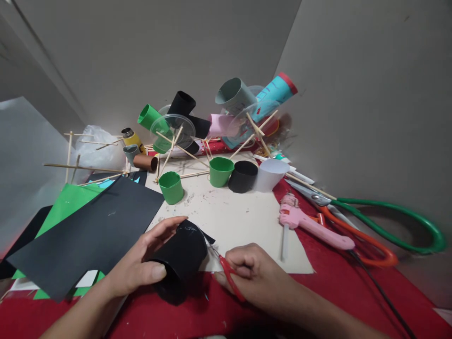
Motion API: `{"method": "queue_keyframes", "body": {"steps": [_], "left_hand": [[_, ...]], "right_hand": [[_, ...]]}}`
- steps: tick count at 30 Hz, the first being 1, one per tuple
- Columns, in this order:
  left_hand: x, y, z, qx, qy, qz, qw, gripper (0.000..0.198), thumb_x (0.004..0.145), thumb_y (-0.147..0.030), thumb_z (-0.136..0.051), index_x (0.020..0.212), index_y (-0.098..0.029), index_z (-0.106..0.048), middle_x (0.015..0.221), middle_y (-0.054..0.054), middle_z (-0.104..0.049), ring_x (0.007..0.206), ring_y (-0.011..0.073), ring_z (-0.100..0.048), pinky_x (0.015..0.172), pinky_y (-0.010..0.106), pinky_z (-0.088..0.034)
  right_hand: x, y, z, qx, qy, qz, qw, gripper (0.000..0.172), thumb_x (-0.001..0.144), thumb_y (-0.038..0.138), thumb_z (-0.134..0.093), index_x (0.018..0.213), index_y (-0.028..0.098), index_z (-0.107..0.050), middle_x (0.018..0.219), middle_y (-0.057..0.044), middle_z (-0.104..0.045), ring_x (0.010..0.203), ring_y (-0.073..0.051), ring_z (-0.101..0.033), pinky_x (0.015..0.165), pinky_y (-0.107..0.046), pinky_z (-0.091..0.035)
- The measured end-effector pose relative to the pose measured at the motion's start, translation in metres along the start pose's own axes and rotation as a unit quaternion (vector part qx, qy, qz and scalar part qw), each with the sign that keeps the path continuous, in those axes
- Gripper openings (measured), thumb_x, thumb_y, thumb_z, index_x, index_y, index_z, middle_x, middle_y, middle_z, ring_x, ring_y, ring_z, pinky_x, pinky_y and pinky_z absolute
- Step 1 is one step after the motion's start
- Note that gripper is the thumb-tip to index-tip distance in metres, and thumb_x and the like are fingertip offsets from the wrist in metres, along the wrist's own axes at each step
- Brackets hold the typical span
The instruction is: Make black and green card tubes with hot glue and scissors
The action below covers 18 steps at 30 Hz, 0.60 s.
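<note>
My left hand (148, 254) is closed around a black paper tube (181, 259), thumb at its near open end and fingers along the far side. The tube lies tilted over the front of the cream sheet. In my right hand (250, 275) is a pair of small red-handled scissors (229, 278), my fingers in the loops. Its blades meet the tube's far right rim, where a narrow black strip (209, 236) sticks out. Beyond the tube stand a green paper cup (171, 188), another green cup (221, 173), a black cup (243, 177) and a white cup (272, 175).
A pink glue gun (314, 226) and large green-handled scissors (388, 221) lie at right. Black card (95, 226) covers green sheets at left. Behind stand stick frames bearing clear discs (173, 132) with paper tubes. Grey walls enclose the red-covered table (141, 320).
</note>
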State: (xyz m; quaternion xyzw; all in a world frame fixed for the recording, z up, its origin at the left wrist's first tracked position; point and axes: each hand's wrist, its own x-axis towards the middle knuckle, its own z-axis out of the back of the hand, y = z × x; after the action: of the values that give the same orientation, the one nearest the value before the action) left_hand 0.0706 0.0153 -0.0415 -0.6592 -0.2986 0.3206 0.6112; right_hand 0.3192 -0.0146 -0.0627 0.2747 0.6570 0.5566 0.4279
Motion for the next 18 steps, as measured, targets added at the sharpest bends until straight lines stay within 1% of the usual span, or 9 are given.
{"method": "queue_keyframes", "body": {"steps": [3,8,12,15,18], "left_hand": [[0.000,-0.001,0.002,0.012,0.000,-0.001,1.000,0.085,0.072,-0.071,-0.067,0.142,-0.027,-0.047,0.136,0.011,-0.056,0.123,0.0374,-0.050,0.103,0.045,-0.037],[0.000,0.000,0.005,0.022,-0.004,0.010,1.000,0.087,0.070,-0.071,-0.068,0.142,-0.027,-0.047,0.134,0.012,-0.057,0.121,0.0385,-0.051,0.101,0.047,-0.037],[0.000,0.001,0.004,-0.004,-0.026,0.009,1.000,0.089,0.068,-0.071,-0.070,0.142,-0.028,-0.048,0.134,0.010,-0.057,0.124,0.0380,-0.050,0.105,0.048,-0.035],[0.000,0.002,0.002,-0.017,-0.063,0.006,0.998,0.098,0.062,-0.075,-0.072,0.145,-0.029,-0.043,0.137,0.010,-0.055,0.131,0.0392,-0.043,0.111,0.049,-0.029],[-0.001,0.003,0.000,-0.014,-0.093,0.012,0.995,0.109,0.055,-0.075,-0.076,0.148,-0.030,-0.039,0.139,0.010,-0.053,0.136,0.0407,-0.037,0.115,0.050,-0.021]], "right_hand": [[0.000,-0.001,0.001,-0.014,0.002,0.010,1.000,0.034,0.073,0.021,-0.058,0.049,0.022,-0.033,0.050,0.008,-0.028,0.049,-0.007,-0.021,0.046,-0.024,-0.019],[0.001,-0.009,0.005,-0.050,0.016,0.027,0.998,0.032,0.076,0.016,-0.053,0.051,0.021,-0.034,0.050,0.008,-0.030,0.049,-0.007,-0.024,0.045,-0.024,-0.018],[0.001,-0.014,0.006,-0.049,0.014,0.039,0.998,0.031,0.076,0.016,-0.053,0.051,0.021,-0.036,0.049,0.008,-0.032,0.048,-0.007,-0.025,0.045,-0.024,-0.018],[0.001,-0.014,0.005,-0.024,0.000,0.024,0.999,0.034,0.075,0.017,-0.056,0.050,0.021,-0.034,0.048,0.008,-0.030,0.048,-0.007,-0.023,0.044,-0.024,-0.016],[0.002,-0.013,0.005,0.021,-0.006,0.006,1.000,0.030,0.074,0.014,-0.055,0.051,0.020,-0.038,0.047,0.009,-0.032,0.047,-0.007,-0.022,0.044,-0.024,-0.015]]}}
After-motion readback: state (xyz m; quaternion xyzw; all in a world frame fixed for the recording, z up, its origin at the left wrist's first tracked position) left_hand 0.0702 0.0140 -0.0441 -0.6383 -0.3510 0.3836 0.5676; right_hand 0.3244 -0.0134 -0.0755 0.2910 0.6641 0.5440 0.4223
